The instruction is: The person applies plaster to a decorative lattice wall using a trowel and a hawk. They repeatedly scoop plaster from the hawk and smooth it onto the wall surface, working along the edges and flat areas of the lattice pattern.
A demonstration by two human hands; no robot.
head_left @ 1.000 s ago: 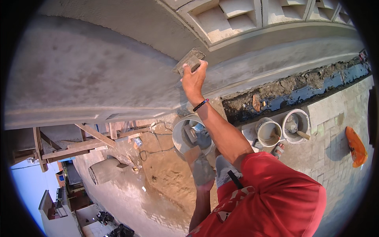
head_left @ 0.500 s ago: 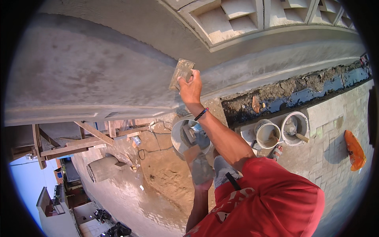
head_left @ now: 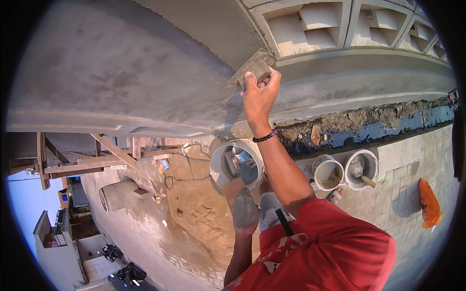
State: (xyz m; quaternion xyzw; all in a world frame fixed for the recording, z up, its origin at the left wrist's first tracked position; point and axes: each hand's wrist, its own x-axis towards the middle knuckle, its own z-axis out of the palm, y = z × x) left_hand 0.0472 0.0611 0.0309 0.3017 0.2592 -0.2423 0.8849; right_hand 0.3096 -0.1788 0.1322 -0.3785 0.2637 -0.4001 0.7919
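My right hand (head_left: 259, 94) is raised against the grey plastered wall (head_left: 121, 72) and grips a small wooden float (head_left: 252, 68), pressed flat on the wet plaster just below a decorative vent block (head_left: 310, 22). A dark bead bracelet circles that wrist. My left hand (head_left: 245, 213), grey with mortar, is held low by my chest and holds a small flat trowel (head_left: 234, 186) over a large white bucket (head_left: 218, 157).
Two smaller white buckets (head_left: 327, 172) (head_left: 361, 167), one with a tool in it, stand on the paved floor below. An orange bag (head_left: 429, 203) lies to the right. A dark wet ledge (head_left: 378, 123) runs along the wall's base. Wooden scaffold beams (head_left: 92, 162) and a concrete pipe (head_left: 119, 194) are on the left.
My right hand slid the float over the plaster, first down and left, then up and right to just under the vent block. My left hand stayed low by the bucket.
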